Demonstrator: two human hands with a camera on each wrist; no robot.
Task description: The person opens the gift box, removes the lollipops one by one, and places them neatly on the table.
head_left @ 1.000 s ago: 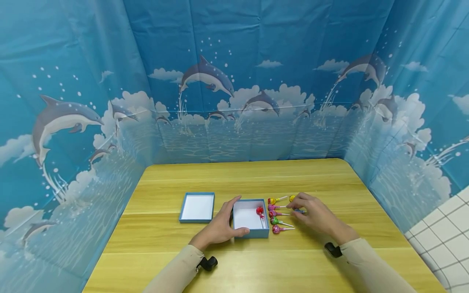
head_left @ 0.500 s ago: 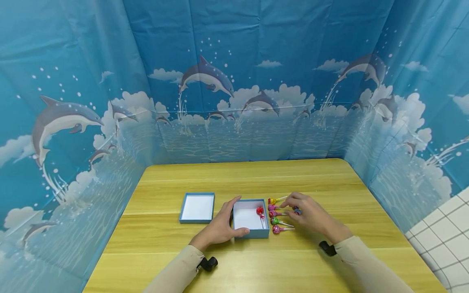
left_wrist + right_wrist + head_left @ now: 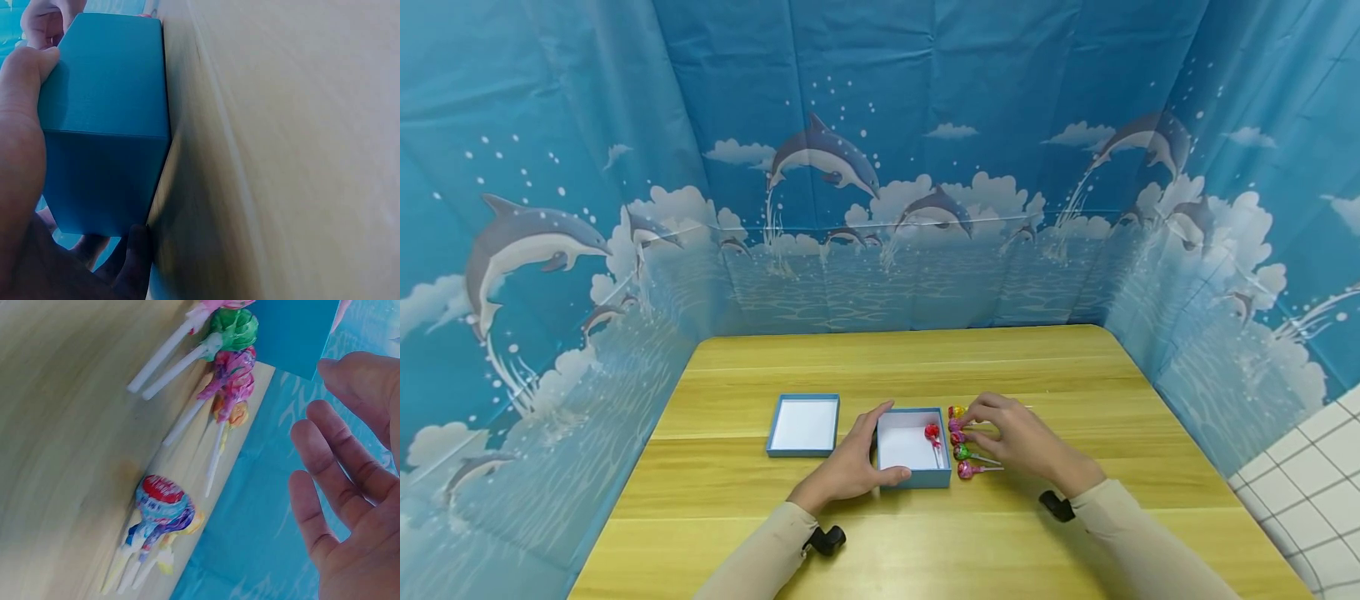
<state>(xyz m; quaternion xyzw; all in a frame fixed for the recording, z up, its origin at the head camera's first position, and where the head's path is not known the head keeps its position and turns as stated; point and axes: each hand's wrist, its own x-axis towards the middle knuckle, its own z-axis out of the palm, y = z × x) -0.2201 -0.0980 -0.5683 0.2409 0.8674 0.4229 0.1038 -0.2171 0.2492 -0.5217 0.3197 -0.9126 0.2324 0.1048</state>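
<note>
My left hand grips a blue box at its left side, thumb on the front wall, fingers toward the back. A red lollipop lies inside the box against the right wall. My right hand hovers over a row of lollipops just right of the box, its fingers loosely bent with nothing between them in the right wrist view. The row includes a pink lollipop, a green lollipop and a yellow lollipop. The hand covers some sticks in the head view.
A shallow blue lid with a white inside lies left of the box. Farther from the box, a blue-and-red lollipop lies bunched with others, hidden beneath my right hand in the head view. A dolphin-print curtain surrounds the wooden table.
My right hand has moved left, from the lollipops farther right to over the row beside the box. The left hand, the box and the red lollipop inside have stayed in place.
</note>
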